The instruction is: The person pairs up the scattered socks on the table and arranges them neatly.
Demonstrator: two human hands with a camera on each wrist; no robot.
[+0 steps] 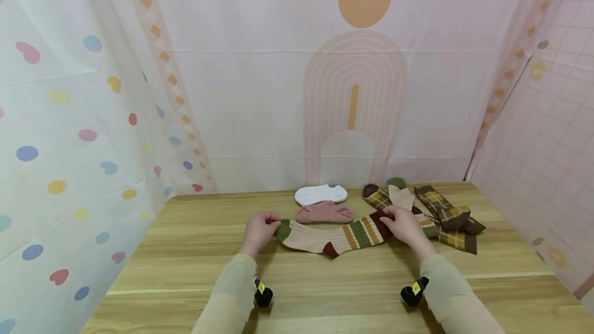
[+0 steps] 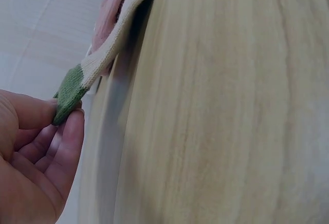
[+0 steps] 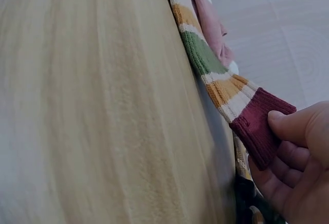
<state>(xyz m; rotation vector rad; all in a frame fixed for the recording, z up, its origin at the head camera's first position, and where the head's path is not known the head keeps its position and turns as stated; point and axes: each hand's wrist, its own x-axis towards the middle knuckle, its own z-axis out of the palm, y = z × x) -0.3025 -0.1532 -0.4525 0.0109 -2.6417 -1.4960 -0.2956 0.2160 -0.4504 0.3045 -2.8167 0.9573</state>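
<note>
A long ribbed sock (image 1: 308, 238), cream with a green toe, dark red heel and cuff, and green and orange stripes, is stretched sideways between both hands. My left hand (image 1: 260, 230) pinches its green toe (image 2: 71, 91) between thumb and fingers. At the other end, the right hand (image 1: 405, 227) pinches the dark red cuff (image 3: 259, 124). In the wrist views both held ends are lifted off the wooden table (image 1: 325, 293). Just behind the sock lie a pink ankle sock (image 1: 325, 213) and a white ankle sock (image 1: 320, 195).
Brown and yellow plaid socks (image 1: 452, 216) lie in a loose heap at the back right. Among them is another cream sock (image 1: 401, 197) with a green toe, partly hidden by my right hand. Patterned cloth (image 1: 250, 92) hangs behind the table and along both sides.
</note>
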